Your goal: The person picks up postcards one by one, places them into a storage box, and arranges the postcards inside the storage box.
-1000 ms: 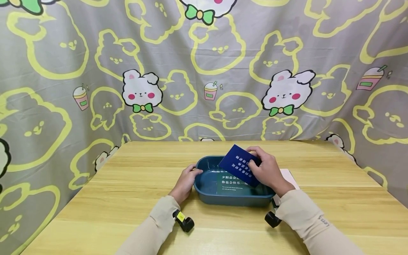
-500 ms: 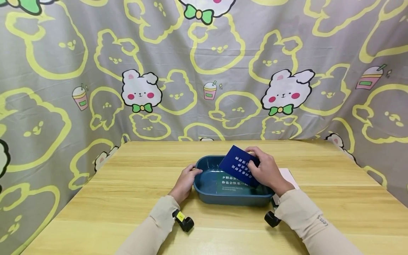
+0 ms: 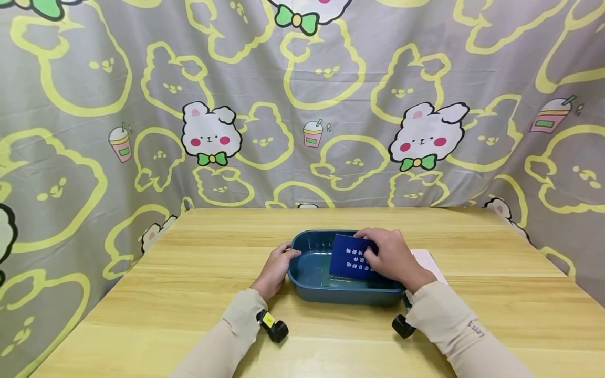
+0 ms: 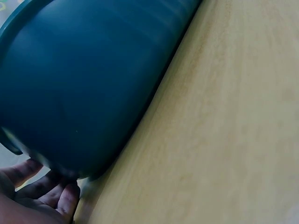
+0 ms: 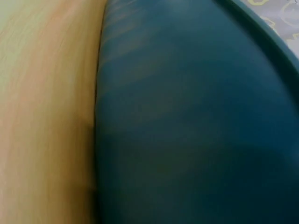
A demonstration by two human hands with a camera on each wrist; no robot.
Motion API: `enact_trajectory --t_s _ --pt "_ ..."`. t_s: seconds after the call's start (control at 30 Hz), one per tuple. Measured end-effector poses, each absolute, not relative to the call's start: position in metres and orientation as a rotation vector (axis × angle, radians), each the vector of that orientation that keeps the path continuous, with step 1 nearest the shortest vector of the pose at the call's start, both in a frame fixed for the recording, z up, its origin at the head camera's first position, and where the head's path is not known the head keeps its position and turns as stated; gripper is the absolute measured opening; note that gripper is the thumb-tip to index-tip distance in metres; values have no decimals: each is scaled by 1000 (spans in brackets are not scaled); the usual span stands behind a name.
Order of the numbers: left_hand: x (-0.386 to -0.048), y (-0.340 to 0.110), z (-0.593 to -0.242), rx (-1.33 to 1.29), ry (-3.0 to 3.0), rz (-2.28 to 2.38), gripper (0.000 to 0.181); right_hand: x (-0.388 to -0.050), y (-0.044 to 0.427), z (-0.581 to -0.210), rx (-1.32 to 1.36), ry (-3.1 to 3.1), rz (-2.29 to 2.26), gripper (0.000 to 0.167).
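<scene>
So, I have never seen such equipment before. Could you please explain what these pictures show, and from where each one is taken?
There is no robot: a person works barehanded. The wide picture comes from a camera on the head, looking forward and down. The two close ones come from the wrist cameras; they mostly show the outside of the tub and the table, and the right one is blurred. The left hand holds the tub's left end. The right hand holds a blue card over it. Inside lies a green card, partly covered from view. To the tub's right is a pale flat thing, too hidden to identify.
</scene>
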State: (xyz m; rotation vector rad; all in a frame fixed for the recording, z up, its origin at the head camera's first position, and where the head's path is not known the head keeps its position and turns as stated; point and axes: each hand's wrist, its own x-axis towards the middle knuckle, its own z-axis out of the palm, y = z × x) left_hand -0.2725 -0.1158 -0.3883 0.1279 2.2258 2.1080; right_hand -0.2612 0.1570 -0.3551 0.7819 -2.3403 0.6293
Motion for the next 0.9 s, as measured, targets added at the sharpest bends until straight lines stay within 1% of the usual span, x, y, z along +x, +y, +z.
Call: enact_trajectory --t_s 0.2,0.5,0.9 --pt "-273 -116 -390 145 2218 2128 41 -260 156 -358 801 -2460 533 45" --pt "-273 -115 -389 137 2219 2129 41 -258 155 -357 785 -2553 498 59" --pt "-273 -116 -389 121 2224 2124 42 -257 154 -356 798 -2683 401 72"
